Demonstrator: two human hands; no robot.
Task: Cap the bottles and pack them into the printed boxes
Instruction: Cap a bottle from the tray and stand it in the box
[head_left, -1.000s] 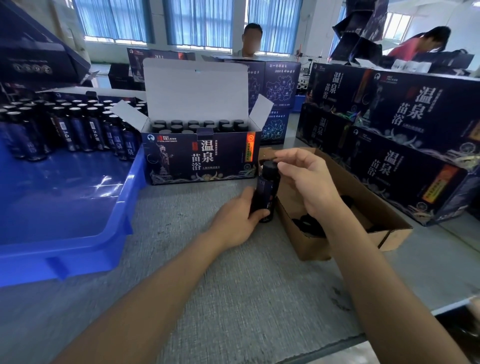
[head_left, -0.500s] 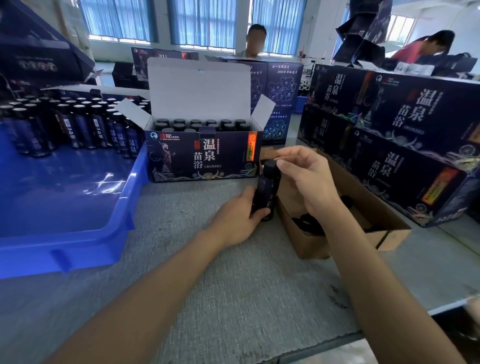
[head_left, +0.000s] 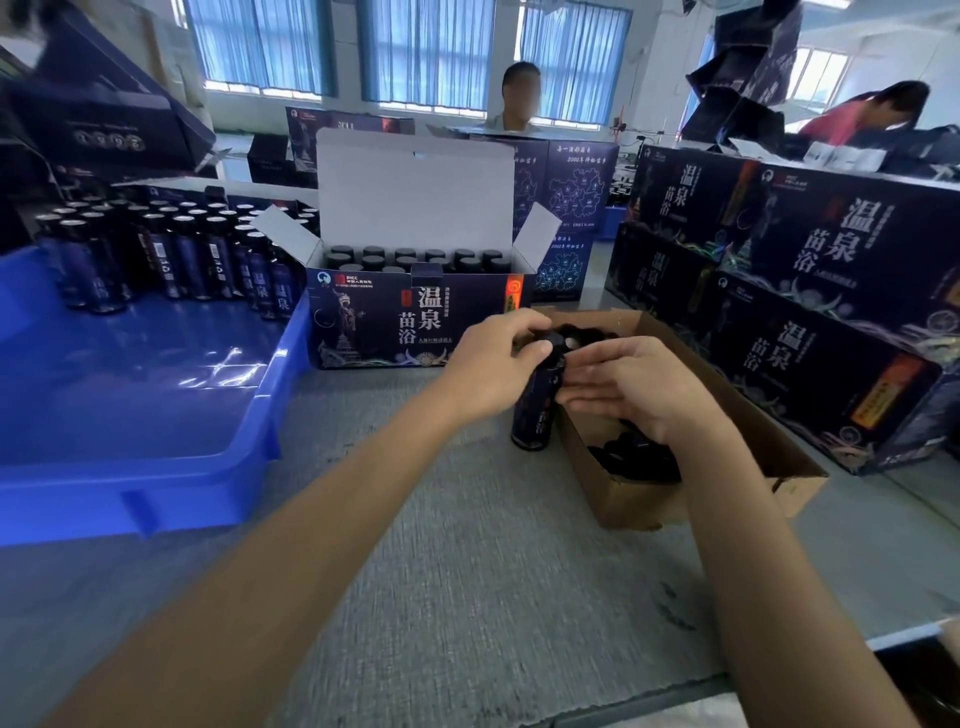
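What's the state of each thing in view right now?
Bottle: upright on table, cap on top.
Left hand: grips the cap.
Right hand: straight fingers against bottle.
Open printed box: lid up, rows of capped bottles inside.
Brown carton: open, black caps inside.
Tray bottles: upright in blue tray.
Stacked printed boxes: closed.

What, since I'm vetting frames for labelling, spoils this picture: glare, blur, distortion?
Head view: glare streaks the blue tray; bright windows backlight the room; wide-angle bending bows the printed boxes at right and stretches the forearms; the left hand over the bottle looks slightly soft.
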